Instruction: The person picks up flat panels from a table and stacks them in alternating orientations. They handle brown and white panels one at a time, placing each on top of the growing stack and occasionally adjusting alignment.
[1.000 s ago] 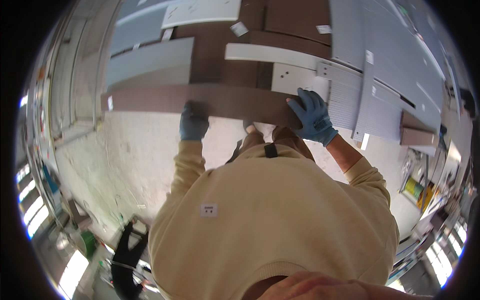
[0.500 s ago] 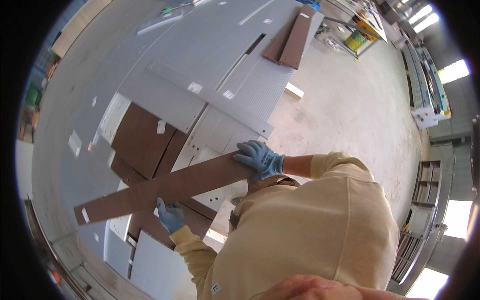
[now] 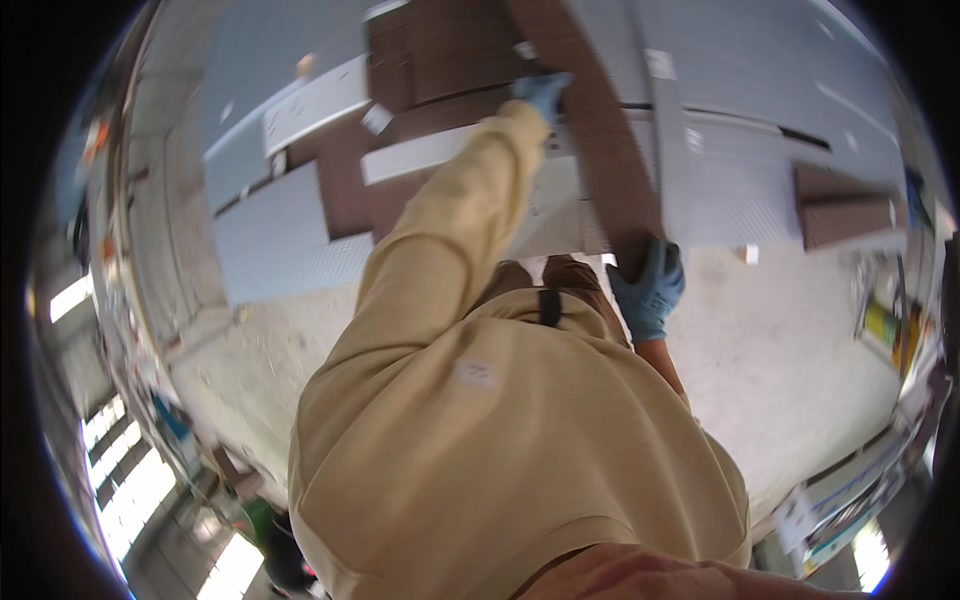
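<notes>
A long brown board [image 3: 603,140] slants from the upper middle toward my body, with a small white label near its far part. My right hand [image 3: 650,290], in a blue glove, grips its near end, with the thumb and fingers around the edges. My left hand [image 3: 543,95], also gloved, is stretched forward and holds the board's left edge; motion blurs its fingers. Beneath the board lie flat panels: brown ones [image 3: 345,180] to the left, and a grey panel strip [image 3: 668,140] on the right.
Two brown boards [image 3: 850,220] rest at the right end of the grey panels. A white strip [image 3: 420,155] lies across the brown panels. Concrete floor [image 3: 780,340] spreads around my feet. A stand with a yellow-green container [image 3: 882,322] is at the far right.
My view and body have turned left. The brown board, held in both hands, has swung from lying crosswise to pointing away from me. My left arm now reaches farther forward.
</notes>
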{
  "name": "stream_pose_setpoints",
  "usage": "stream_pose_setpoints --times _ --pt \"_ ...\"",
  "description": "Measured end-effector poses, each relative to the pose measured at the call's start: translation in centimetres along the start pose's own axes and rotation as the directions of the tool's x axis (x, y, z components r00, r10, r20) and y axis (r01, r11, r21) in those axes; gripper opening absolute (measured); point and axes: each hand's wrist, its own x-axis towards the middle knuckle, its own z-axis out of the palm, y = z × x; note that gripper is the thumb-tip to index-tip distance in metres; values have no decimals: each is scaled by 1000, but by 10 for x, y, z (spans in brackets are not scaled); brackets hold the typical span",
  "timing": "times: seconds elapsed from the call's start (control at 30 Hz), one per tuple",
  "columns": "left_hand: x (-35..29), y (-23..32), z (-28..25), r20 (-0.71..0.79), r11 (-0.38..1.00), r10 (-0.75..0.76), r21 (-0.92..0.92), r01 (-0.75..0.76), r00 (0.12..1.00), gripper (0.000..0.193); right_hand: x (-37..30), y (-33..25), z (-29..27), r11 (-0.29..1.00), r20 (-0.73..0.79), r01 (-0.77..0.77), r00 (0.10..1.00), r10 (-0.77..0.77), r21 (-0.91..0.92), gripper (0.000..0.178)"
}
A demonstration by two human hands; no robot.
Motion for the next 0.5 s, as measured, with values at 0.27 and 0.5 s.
stream_pose_setpoints --times 0.27,0.5 --pt "24 -15 43 -75 995 93 -23 -95 993 40 -3 23 20 982 -49 76 995 -86 -173 108" --pt "-122 0 18 105 990 144 -1 -144 984 52 8 35 15 949 31 44 999 -36 -314 112"
